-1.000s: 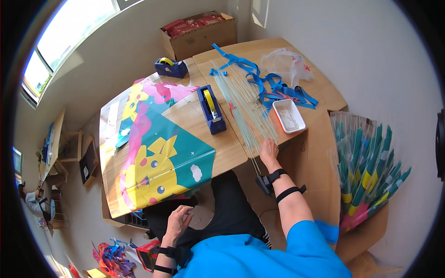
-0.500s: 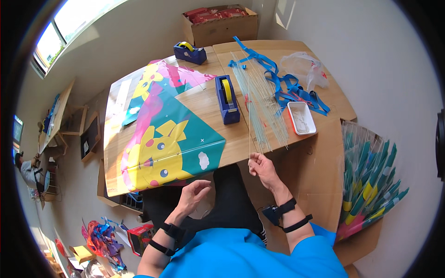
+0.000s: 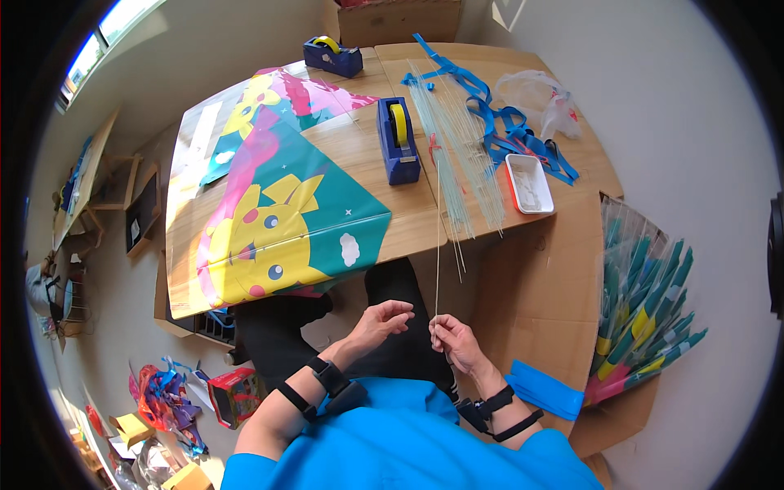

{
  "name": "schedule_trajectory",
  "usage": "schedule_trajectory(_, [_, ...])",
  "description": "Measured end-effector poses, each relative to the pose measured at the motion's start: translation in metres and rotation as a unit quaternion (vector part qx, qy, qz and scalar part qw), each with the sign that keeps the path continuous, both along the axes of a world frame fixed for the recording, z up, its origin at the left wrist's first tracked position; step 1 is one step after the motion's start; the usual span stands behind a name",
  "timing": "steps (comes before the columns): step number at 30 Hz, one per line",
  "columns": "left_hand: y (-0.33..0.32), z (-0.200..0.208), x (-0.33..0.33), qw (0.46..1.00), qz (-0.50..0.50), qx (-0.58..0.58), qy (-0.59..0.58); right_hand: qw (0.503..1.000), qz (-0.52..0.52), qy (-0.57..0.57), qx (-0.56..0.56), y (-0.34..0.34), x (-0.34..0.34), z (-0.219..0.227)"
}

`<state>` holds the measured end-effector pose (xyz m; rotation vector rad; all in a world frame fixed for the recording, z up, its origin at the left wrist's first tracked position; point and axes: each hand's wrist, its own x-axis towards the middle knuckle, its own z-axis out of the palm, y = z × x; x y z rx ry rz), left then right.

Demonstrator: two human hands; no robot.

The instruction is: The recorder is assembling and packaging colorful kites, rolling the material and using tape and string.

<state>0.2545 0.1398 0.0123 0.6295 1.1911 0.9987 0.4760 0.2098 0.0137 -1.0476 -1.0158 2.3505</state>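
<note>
My right hand (image 3: pixel 456 343) pinches the near end of a long thin rod (image 3: pixel 438 269), which points away toward the table. Beside it on the left, my left hand (image 3: pixel 384 322) has its fingers loosely apart and holds nothing. Ahead on the table lies a bundle of thin, pale, translucent rods (image 3: pixel 461 163), with a red tie around part of it. To the left spreads a printed kite sheet (image 3: pixel 302 220) in teal, pink and yellow with a cartoon face. A blue tape dispenser (image 3: pixel 398 143) with yellow tape stands between sheet and rods.
A second tape dispenser (image 3: pixel 333 57) stands at the back. Blue ribbon (image 3: pixel 498 122), a clear plastic bag (image 3: pixel 543 98) and a small white tray (image 3: pixel 529 186) lie at the right. Rolled kites (image 3: pixel 645 310) stand in a carton right of the table. A cardboard box (image 3: pixel 398 23) sits beyond it.
My right hand has drawn the rod back toward my body, away from the bundle. My left hand has moved right, close to it. The view has tilted downward.
</note>
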Motion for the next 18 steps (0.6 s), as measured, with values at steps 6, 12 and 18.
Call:
schedule_trajectory(6, [-0.009, -0.003, -0.002, 1.0, 0.02, 0.004, 0.014, 0.853, -0.123, -0.292, 0.415, 0.077, -0.015, -0.012])
schedule_trajectory(12, [-0.032, -0.004, -0.022, 0.998, 0.043, -0.036, 0.041, 0.673, -0.071, -0.448, 0.584, 0.184, -0.033, -0.022])
schedule_trajectory(18, [-0.062, -0.003, -0.045, 0.99, 0.122, -0.063, 0.044, 0.607, -0.121, -0.47, 0.63, 0.21, -0.05, -0.028])
